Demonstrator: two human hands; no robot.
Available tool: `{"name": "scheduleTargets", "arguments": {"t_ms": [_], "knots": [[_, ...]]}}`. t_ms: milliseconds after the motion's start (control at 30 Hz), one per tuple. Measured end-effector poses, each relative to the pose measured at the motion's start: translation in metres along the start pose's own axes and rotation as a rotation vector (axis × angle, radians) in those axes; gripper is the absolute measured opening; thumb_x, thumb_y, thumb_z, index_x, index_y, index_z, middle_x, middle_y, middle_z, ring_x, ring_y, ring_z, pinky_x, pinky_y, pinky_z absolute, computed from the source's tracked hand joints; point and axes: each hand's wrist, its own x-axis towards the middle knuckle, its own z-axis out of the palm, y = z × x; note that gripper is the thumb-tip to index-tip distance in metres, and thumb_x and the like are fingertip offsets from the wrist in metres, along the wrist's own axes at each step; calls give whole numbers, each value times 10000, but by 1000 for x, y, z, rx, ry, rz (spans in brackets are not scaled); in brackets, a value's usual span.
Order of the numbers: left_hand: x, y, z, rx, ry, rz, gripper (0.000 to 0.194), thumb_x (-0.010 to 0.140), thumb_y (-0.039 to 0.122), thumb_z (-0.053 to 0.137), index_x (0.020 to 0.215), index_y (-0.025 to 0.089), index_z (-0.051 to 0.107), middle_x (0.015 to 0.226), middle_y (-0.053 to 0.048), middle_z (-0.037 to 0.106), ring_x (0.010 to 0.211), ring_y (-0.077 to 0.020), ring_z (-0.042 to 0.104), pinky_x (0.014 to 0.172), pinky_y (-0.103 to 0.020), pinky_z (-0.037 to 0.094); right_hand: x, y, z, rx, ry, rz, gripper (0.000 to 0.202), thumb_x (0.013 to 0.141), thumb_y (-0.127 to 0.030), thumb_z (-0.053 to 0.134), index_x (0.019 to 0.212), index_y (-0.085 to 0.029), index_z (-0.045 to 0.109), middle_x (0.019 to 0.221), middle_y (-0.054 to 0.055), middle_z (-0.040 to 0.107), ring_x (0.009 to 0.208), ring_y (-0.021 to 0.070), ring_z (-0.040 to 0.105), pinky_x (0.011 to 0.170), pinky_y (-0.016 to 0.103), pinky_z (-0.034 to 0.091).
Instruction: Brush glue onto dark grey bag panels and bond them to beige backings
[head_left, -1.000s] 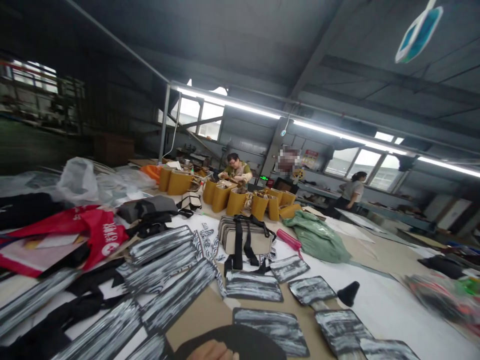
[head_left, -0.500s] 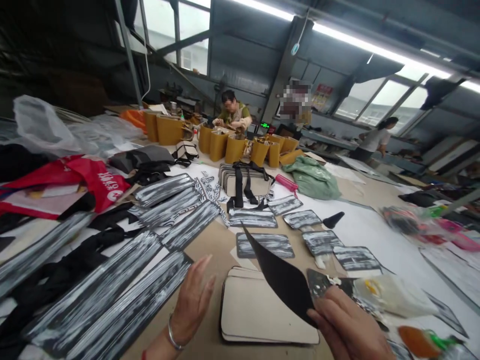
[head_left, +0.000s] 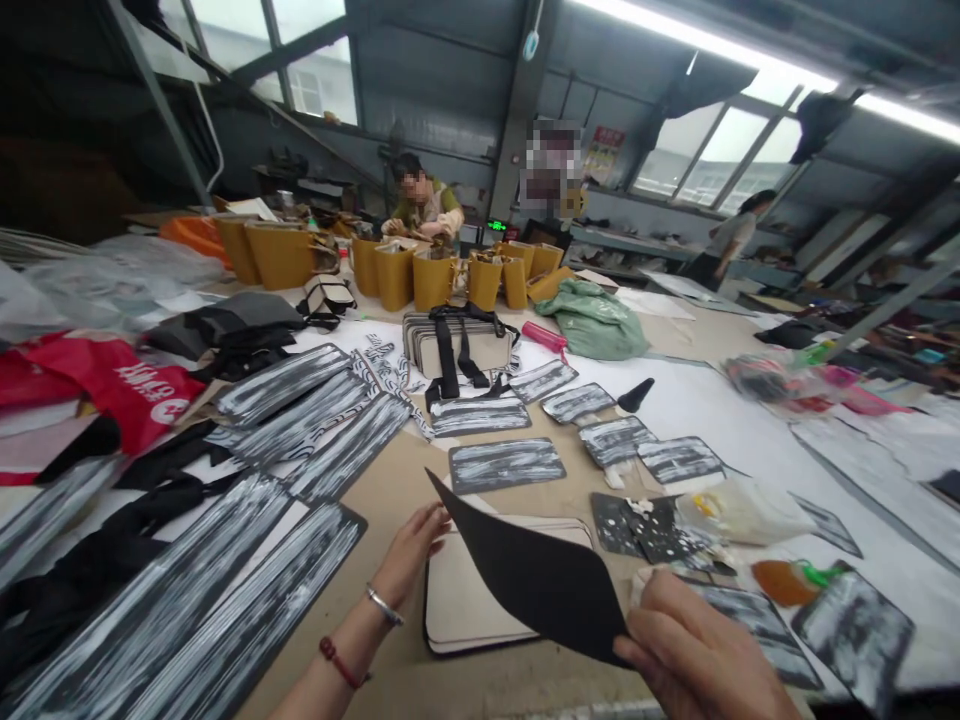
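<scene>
From my remote seat I'm seeing a sheet slanting above a stack of panels, strips lying leftward, a plastic bag sitting rightward, and, farther back, a bundle resting before upright pieces.

Right hand pinches one corner of a black sheet, bowed and tilted over stacked beige panels on the worktop. Left hand at the sheet's far end, contact unclear. White-smeared dark panels around. Co-worker behind curved mustard pieces.
</scene>
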Motion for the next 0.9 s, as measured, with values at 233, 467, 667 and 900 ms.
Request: {"name": "scheduleTargets", "arguments": {"t_ms": [233, 467, 667, 900], "knots": [[-13, 2, -4, 43, 59, 72, 360, 488, 454, 748, 661, 167, 616, 670, -7, 624, 675, -159, 551, 652, -263, 439, -24, 6, 12, 153, 58, 205, 131, 855, -132, 455, 747, -204, 468, 628, -18, 452, 580, 106, 471, 537, 204, 382], [-40, -41, -43, 290, 270, -10, 450, 458, 541, 755, 625, 155, 593, 601, 30, 537, 587, -115, 446, 537, -220, 363, -91, 41, 83, 217, 43, 646, 229, 901, -296, 409, 686, -217, 412, 604, -39, 453, 538, 99, 474, 529, 200, 399], [-48, -50, -24, 355, 334, -59, 559, 390, 666, 709, 579, 159, 573, 549, 25, 522, 566, -128, 439, 514, -231, 354, -122, 92, 140, 95, -45, 771, 372, 913, -460, 306, 642, -223, 399, 582, -26, 459, 533, 131, 468, 554, 259, 377], [-42, -55, -6, 398, 326, -69, 579, 388, 722, 660, 513, 174, 523, 488, 26, 498, 524, -131, 446, 532, -254, 384, -125, 127, 164, 31, -95, 752, 403, 909, -504, 270, 665, -219, 419, 655, 20, 491, 619, 164, 489, 592, 283, 366]]}}
